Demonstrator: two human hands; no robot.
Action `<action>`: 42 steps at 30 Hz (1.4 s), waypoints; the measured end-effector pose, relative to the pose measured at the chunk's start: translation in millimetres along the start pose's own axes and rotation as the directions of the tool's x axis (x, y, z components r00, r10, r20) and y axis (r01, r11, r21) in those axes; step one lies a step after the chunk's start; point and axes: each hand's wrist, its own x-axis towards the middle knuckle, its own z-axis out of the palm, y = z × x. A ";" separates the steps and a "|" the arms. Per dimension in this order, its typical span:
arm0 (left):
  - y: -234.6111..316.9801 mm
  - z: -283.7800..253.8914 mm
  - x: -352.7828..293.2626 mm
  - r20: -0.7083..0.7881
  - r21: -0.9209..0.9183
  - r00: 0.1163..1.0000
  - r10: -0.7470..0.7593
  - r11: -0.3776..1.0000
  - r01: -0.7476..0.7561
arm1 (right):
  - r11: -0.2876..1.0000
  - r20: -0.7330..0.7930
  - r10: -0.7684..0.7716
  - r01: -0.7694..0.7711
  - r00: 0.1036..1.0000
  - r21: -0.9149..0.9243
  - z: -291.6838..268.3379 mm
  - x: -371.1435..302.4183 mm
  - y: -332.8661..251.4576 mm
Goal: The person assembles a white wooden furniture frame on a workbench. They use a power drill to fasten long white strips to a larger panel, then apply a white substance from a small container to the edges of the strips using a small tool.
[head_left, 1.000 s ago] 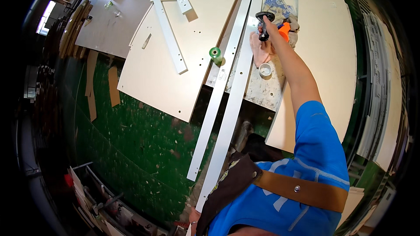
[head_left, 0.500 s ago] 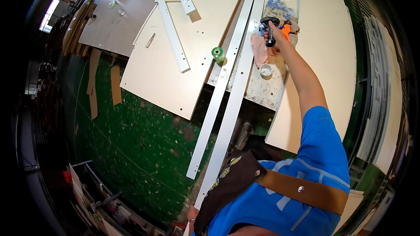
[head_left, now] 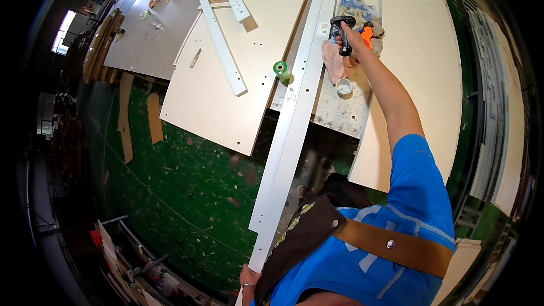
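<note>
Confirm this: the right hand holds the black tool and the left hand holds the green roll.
No: the head view shows the left hand holding a white strip; the green roll stands untouched. The right hand does hold the black tool.

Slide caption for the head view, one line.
Left hand holds a white strip; right hand grips a black tool near a pink cloth.

Stained worktop (head_left: 333, 112), long white strips (head_left: 294, 119) across it, pink cloth (head_left: 334, 63), white cup (head_left: 344, 86) on top
</note>
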 end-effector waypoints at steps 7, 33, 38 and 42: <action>5.7 -30.1 -9.2 -0.040 0.024 0.997 -0.062 0.998 0.063 | 0.991 -0.039 -0.107 0.103 0.994 -0.084 21.7 9.9 0.5; 4.2 -57.9 10.1 -0.194 -0.360 0.919 0.344 0.846 -0.392 | 0.870 0.210 0.362 -0.248 0.908 -0.427 99.2 -295.5 203.7; -39.2 -67.2 45.3 -0.293 -0.364 0.805 0.516 0.718 -0.593 | 0.950 0.189 0.273 -0.233 0.943 -0.210 173.6 -326.1 273.0; -104.1 -74.6 73.9 -0.340 -0.394 0.786 0.517 0.680 -0.618 | 0.933 0.135 0.330 -0.301 0.934 -0.198 210.1 -369.8 294.9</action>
